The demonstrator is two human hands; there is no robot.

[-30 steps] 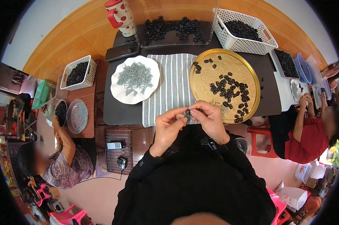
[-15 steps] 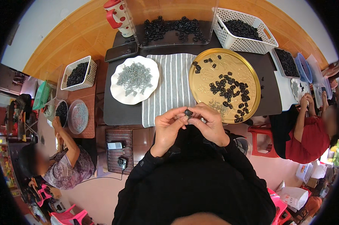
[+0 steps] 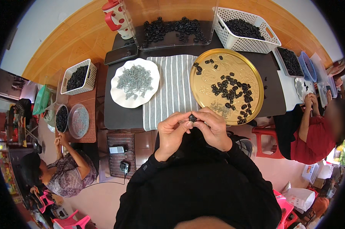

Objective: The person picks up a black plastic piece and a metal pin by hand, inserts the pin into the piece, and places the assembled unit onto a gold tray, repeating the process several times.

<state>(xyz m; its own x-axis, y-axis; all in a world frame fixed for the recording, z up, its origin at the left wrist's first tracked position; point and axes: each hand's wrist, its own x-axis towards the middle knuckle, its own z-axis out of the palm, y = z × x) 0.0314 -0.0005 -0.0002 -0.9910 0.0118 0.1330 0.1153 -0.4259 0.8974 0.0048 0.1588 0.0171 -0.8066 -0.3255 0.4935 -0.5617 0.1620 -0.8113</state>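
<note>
Between the fingertips of both hands is a small black plastic part (image 3: 192, 118), held just off the table's near edge. My left hand (image 3: 171, 133) pinches it from one side and my right hand (image 3: 213, 129) from the other. Just beyond my right hand lies a round gold tray (image 3: 203, 82) with many loose black parts (image 3: 230, 88) and a little pile of small greyish pieces (image 3: 220, 109). A striped grey cloth (image 3: 171, 84) is spread left of the tray. Left of it, a white scalloped plate (image 3: 118, 96) holds a heap of small grey pieces (image 3: 135, 81).
At the back stand a clear bin (image 3: 172, 46) of black parts, a white basket (image 3: 241, 44) and a spotted tumbler (image 3: 120, 23). A phone (image 3: 121, 54) lies by the bin. Co-workers sit at left (image 3: 71, 171) and right (image 3: 314, 133). A red stool (image 3: 268, 143) stands below the table's right side.
The black part between my fingers has turned a little, and both hands remain together at nearly the same spot. The left co-worker's hands have drawn back from the black-filled bowl.
</note>
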